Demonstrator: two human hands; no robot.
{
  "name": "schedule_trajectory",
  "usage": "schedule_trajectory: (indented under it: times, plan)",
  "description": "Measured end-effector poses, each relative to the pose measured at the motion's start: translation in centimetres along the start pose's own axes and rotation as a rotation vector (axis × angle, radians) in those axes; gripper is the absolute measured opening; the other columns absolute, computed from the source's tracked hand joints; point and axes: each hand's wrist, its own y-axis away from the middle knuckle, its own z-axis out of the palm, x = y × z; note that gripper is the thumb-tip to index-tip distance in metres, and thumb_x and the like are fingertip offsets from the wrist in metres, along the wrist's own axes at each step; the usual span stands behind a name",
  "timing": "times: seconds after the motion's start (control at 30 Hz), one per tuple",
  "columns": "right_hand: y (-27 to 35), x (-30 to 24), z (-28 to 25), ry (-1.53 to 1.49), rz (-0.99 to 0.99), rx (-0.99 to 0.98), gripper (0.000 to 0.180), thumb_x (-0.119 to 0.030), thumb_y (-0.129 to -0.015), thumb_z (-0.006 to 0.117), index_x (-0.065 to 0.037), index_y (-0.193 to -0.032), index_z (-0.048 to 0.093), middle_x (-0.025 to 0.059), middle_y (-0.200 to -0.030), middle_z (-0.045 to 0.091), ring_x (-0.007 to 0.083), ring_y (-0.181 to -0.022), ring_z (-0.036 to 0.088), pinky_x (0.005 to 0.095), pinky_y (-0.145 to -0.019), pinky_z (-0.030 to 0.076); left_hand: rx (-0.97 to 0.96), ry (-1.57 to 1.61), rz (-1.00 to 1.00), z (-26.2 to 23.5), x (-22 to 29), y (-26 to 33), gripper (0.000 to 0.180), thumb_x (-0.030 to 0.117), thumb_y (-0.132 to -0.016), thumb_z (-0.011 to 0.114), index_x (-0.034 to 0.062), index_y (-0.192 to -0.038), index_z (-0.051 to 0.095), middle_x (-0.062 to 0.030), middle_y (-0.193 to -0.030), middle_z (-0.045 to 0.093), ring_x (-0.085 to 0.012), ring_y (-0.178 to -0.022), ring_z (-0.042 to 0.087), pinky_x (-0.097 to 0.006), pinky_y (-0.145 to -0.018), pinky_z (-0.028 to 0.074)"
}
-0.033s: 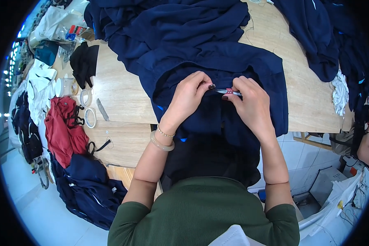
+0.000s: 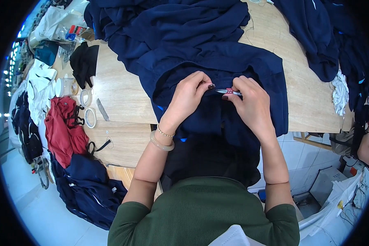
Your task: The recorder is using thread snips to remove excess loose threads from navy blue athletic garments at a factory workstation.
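A navy garment [image 2: 270,78] lies spread before me at the table's near edge, its wide opening towards me. My left hand [image 2: 188,96] is closed in a pinch at the near edge of that opening. Whether a thread is also between its fingertips is too small to tell. In my right hand [image 2: 252,100] is a small pair of thread snips [image 2: 221,91] with a red, white-dotted wrap. The blades point left, close to my left fingertips. My right fingers hide much of the snips' body.
More navy garments [image 2: 164,24] are heaped beyond, with others [image 2: 311,37] at the far right. Left on the wooden table [image 2: 127,98] are tape rolls [image 2: 90,117], a grey strip [image 2: 102,110], black cloth [image 2: 84,61] and a red garment [image 2: 63,127]. Another person's arm [image 2: 367,149] shows at right.
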Motion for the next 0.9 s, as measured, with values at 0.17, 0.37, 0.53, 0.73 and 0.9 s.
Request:
schedule_trajectory:
  times: [0.17,0.37,0.53,0.73,0.9]
  plan:
    - [-0.3,-0.3,-0.2,-0.049,0.02,-0.045,0.026,-0.011,-0.072,0.079,-0.003,-0.078,0.054,0.0067,-0.077,0.056,0.0234,-0.072,0.057,0.0351,-0.059,0.046,-0.01,0.02,-0.032,-0.2,0.0,-0.1,0.006,0.002,-0.091,0.061,-0.0036,-0.091,0.061,-0.0093,-0.081,0.065,-0.0154,-0.074,0.061,-0.026,-0.069,0.049]
    - [-0.4,-0.2,-0.6,-0.069,0.023,-0.028,0.027,-0.011,-0.073,0.078,-0.003,-0.078,0.053,0.0072,-0.076,0.056,0.0238,-0.071,0.057,0.0351,-0.06,0.046,-0.02,0.043,-0.049,-0.2,-0.3,-0.1,0.007,0.003,-0.092,0.061,-0.0038,-0.091,0.062,-0.0081,-0.081,0.065,-0.0143,-0.074,0.061,-0.025,-0.069,0.049]
    - [-0.4,-0.1,-0.4,-0.076,0.03,-0.06,0.026,-0.009,-0.074,0.078,-0.003,-0.078,0.053,0.0074,-0.075,0.056,0.0241,-0.071,0.057,0.0351,-0.06,0.046,-0.028,0.042,-0.035,-0.3,-0.1,-0.2,0.008,0.004,-0.092,0.061,-0.0039,-0.092,0.062,-0.0077,-0.08,0.066,-0.0137,-0.074,0.06,-0.025,-0.069,0.048]
    - [-0.4,0.2,-0.5,-0.082,0.045,-0.07,0.025,-0.009,-0.074,0.077,-0.003,-0.078,0.053,0.0075,-0.075,0.057,0.0243,-0.071,0.058,0.0352,-0.061,0.046,-0.051,-0.142,0.062,-1.9,0.3,-0.1,0.007,0.004,-0.088,0.065,-0.0034,-0.087,0.064,-0.0106,-0.079,0.065,-0.0195,-0.07,0.062,-0.027,-0.065,0.048]
    - [-0.5,0.0,-0.4,-0.079,0.03,-0.088,0.025,-0.008,-0.074,0.077,-0.003,-0.078,0.053,0.0075,-0.076,0.057,0.0244,-0.072,0.058,0.0351,-0.061,0.046,-0.152,-0.26,0.153,-2.8,0.6,-0.2,0.009,0.005,-0.083,0.069,-0.0031,-0.085,0.067,-0.012,-0.079,0.065,-0.0272,-0.071,0.064,-0.032,-0.065,0.05]
